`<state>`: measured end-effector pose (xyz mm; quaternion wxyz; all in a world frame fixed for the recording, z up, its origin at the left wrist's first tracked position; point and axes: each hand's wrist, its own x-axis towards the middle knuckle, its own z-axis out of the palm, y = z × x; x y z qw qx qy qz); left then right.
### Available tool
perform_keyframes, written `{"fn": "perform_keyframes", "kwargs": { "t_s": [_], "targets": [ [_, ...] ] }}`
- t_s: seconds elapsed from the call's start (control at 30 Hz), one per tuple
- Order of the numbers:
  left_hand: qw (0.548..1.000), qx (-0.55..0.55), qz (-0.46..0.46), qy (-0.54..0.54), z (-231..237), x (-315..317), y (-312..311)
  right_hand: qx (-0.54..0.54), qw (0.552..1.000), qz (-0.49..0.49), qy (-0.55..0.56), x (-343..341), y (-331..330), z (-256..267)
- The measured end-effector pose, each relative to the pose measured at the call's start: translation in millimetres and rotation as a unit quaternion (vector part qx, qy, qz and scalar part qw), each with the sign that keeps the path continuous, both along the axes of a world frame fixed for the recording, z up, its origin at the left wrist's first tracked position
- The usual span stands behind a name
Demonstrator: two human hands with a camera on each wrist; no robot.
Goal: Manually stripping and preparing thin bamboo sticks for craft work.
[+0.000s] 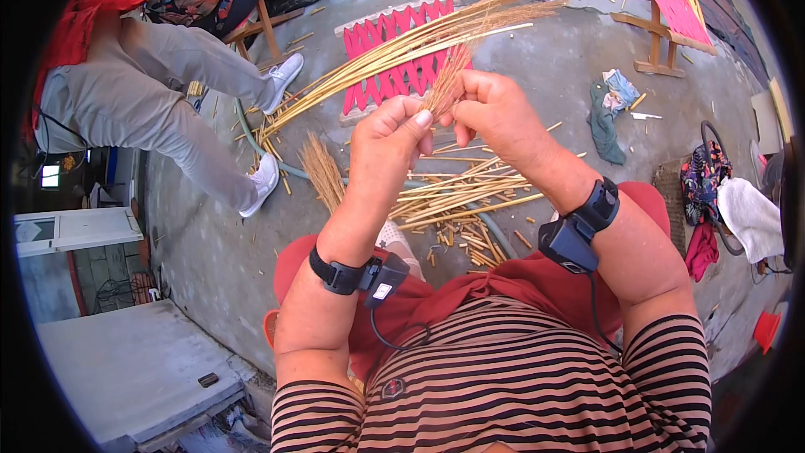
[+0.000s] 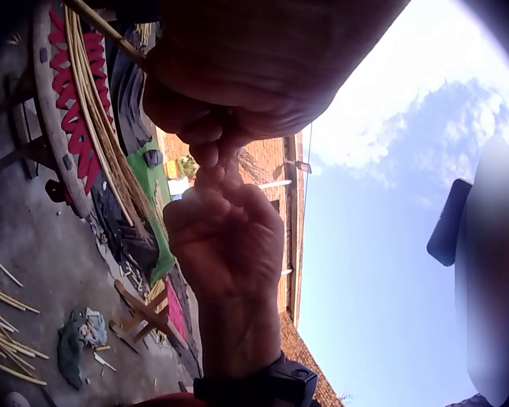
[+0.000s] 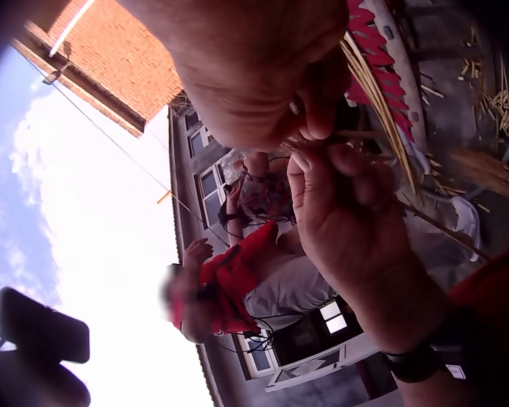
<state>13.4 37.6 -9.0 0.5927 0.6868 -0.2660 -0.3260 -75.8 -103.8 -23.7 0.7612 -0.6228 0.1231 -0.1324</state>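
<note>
In the head view my left hand [image 1: 386,138] grips a broomcorn stalk just below its feathery tuft [image 1: 451,74], thumb on top. My right hand [image 1: 503,113] is close beside it, its curled fingers and thumb pinching at the tuft's fine strands. Part of the stalk [image 2: 110,32] sticks out behind my left hand in the left wrist view. Both hands nearly meet, hiding the strands between their fingertips. Beyond them, a bundle of long broomcorn stalks [image 1: 352,67] lies across a low rack laced with pink strips [image 1: 362,44].
Loose stalks [image 1: 461,189] and short cut pieces [image 1: 478,247] lie on the concrete floor before my knees, with a hose [image 1: 293,171] under them. A brush-like bundle [image 1: 320,168] is beside my left forearm. Another person's legs [image 1: 180,109] stand at left. A pink-topped wooden stand [image 1: 667,29] and rags [image 1: 608,117] are at right.
</note>
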Motion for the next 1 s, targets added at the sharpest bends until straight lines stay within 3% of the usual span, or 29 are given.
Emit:
{"fn": "perform_keyframes", "kwargs": {
  "t_s": [0.43, 0.73, 0.83, 0.93, 1.0],
  "targets": [
    [1.000, 0.027, 0.001, 0.016, 6.8, 6.0, 6.5, -0.043, 0.999, -0.017, -0.004, 3.6, -16.8, 2.1],
    [1.000, 0.013, 0.007, 0.020, 8.7, 10.5, 12.2, 0.002, 0.996, -0.076, -0.045, 1.8, -33.1, 6.2],
    [1.000, 0.009, 0.012, 0.018, 7.1, 12.2, 14.3, 0.023, 0.985, -0.158, -0.057, 0.0, -35.5, 10.1],
    [1.000, 0.020, 0.013, 0.018, 6.9, 14.8, 15.6, 0.129, 0.976, -0.157, -0.077, -0.5, -32.7, 5.2],
    [0.999, 0.026, 0.008, 0.024, 6.1, 14.4, 14.9, 0.113, 0.990, -0.084, -0.028, 1.0, -21.6, 1.3]
  ]
}}
